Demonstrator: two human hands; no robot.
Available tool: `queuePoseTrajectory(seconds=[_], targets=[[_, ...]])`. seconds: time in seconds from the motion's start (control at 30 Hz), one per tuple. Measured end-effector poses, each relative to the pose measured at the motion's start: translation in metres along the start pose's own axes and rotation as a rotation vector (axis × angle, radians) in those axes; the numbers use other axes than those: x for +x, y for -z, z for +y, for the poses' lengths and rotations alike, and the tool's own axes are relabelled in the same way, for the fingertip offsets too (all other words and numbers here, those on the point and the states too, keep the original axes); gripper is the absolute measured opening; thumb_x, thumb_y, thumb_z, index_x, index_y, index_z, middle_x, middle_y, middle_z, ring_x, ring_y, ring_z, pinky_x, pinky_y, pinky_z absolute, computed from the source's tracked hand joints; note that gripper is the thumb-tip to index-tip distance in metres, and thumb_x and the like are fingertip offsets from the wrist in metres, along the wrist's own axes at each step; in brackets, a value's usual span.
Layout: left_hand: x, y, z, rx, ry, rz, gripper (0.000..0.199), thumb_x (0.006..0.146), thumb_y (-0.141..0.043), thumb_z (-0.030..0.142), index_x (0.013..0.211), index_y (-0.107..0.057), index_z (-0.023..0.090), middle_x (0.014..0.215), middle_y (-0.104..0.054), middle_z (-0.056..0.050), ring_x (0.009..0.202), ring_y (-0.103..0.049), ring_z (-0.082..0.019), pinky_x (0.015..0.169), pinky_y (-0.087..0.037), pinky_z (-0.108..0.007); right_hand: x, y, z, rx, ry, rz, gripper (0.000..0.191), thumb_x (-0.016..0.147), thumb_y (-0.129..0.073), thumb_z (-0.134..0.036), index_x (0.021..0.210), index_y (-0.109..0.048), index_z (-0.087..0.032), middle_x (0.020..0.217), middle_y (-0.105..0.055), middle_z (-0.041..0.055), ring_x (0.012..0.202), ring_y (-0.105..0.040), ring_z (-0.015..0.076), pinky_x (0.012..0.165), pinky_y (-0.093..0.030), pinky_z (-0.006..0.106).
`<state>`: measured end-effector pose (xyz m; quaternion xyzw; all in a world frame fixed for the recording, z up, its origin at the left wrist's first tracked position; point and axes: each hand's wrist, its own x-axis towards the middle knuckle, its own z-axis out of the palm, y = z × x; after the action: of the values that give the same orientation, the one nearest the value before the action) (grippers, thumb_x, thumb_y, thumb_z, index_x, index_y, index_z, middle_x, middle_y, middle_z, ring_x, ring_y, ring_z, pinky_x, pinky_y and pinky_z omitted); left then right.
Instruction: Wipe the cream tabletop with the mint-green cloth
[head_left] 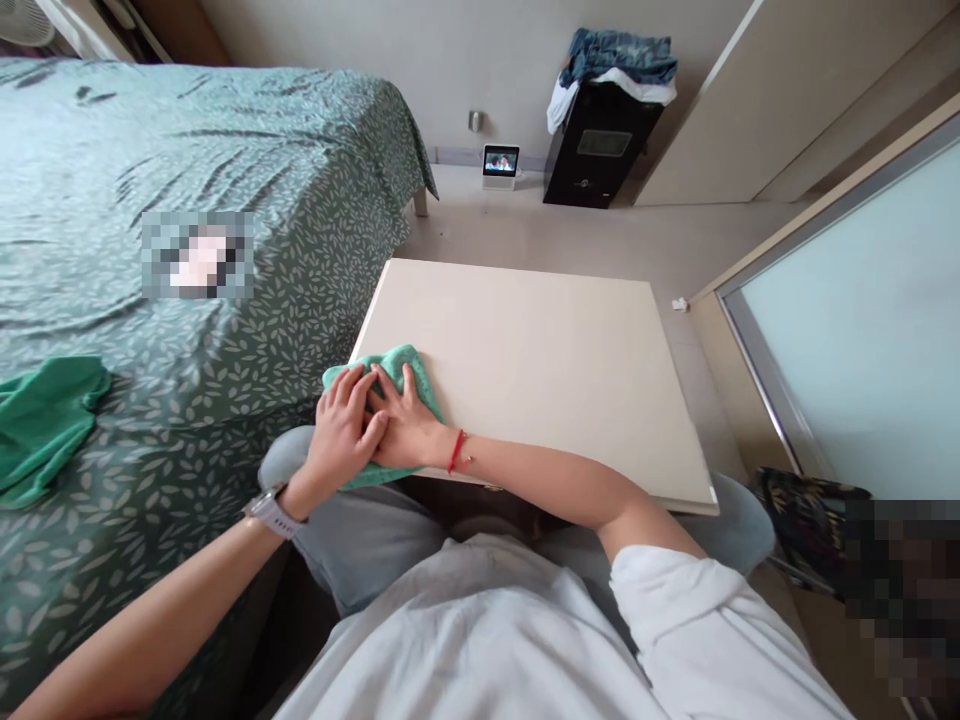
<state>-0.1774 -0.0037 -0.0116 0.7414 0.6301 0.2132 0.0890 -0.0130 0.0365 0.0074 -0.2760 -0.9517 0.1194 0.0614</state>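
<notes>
A green cloth (424, 385) lies over the near left corner of a small cream table (540, 350), partly hanging past the edge. My right hand (405, 425) presses flat on the cloth with its fingers spread; a red string bracelet circles that wrist. Overlapping it from the left, my left hand (345, 425) rests with fingers stretched out, partly on the cloth and partly on the right hand. A watch with a pale strap (276, 512) is on the left wrist. The cloth under both palms is hidden.
A bed (300, 250) with a leaf-patterned green sheet stands at left, bearing another green cloth (45, 420) and a blurred-out item. Behind the table are a small lit screen (501, 162) and a black cabinet (600, 145) topped with folded clothes. A frosted panel (862, 300) stands right.
</notes>
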Motion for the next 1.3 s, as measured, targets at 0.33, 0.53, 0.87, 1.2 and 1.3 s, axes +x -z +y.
queuePoseTrajectory(seconds=[0.33, 0.53, 0.87, 1.2, 1.3], targets=[[0.067, -0.027, 0.061, 0.022, -0.067, -0.171, 0.077, 0.103, -0.046, 0.056, 0.164, -0.053, 0.010, 0.172, -0.050, -0.030, 0.163, -0.041, -0.051, 0.130, -0.031, -0.080, -0.033, 0.011, 0.064, 0.015, -0.123, 0.003, 0.089, 0.111, -0.059, -0.033, 0.189, -0.017, -0.031, 0.193, -0.029, 0.0173, 0.175, -0.023, 0.0523, 0.136, -0.019, 0.088], [0.198, -0.052, 0.050, -0.020, -0.250, -0.122, 0.066, 0.105, -0.040, 0.052, 0.154, -0.061, 0.012, 0.160, -0.062, -0.026, 0.152, -0.053, -0.042, 0.130, -0.037, -0.068, 0.018, 0.041, 0.152, 0.020, -0.375, 0.000, 0.078, 0.117, -0.046, -0.036, 0.189, -0.016, -0.034, 0.194, -0.028, 0.0121, 0.178, -0.018, 0.0458, 0.140, -0.010, 0.083], [0.308, -0.071, 0.031, -0.015, -0.323, -0.165, 0.069, 0.106, -0.031, 0.050, 0.154, -0.064, 0.012, 0.157, -0.066, -0.023, 0.150, -0.057, -0.040, 0.129, -0.038, -0.061, 0.064, 0.064, 0.219, 0.067, -0.556, 0.100, 0.067, 0.117, -0.034, -0.029, 0.183, -0.039, -0.024, 0.191, -0.036, 0.0111, 0.177, -0.021, 0.0373, 0.141, -0.011, 0.076], [0.272, -0.069, 0.041, -0.025, -0.301, -0.151, 0.071, 0.106, -0.036, 0.053, 0.160, -0.061, 0.015, 0.169, -0.059, -0.021, 0.160, -0.049, -0.039, 0.133, -0.034, -0.061, 0.043, 0.058, 0.197, 0.008, -0.541, 0.054, 0.072, 0.116, -0.037, -0.034, 0.186, -0.031, -0.020, 0.192, -0.031, 0.0172, 0.180, -0.015, 0.0418, 0.140, -0.007, 0.081], [0.243, -0.068, 0.051, -0.006, -0.313, -0.174, 0.076, 0.107, -0.036, 0.056, 0.165, -0.057, 0.013, 0.171, -0.055, -0.024, 0.161, -0.048, -0.040, 0.133, -0.034, -0.063, 0.022, 0.050, 0.180, 0.004, -0.502, 0.063, 0.072, 0.117, -0.041, -0.038, 0.186, -0.031, -0.022, 0.191, -0.033, 0.0184, 0.178, -0.019, 0.0452, 0.138, -0.008, 0.083]])
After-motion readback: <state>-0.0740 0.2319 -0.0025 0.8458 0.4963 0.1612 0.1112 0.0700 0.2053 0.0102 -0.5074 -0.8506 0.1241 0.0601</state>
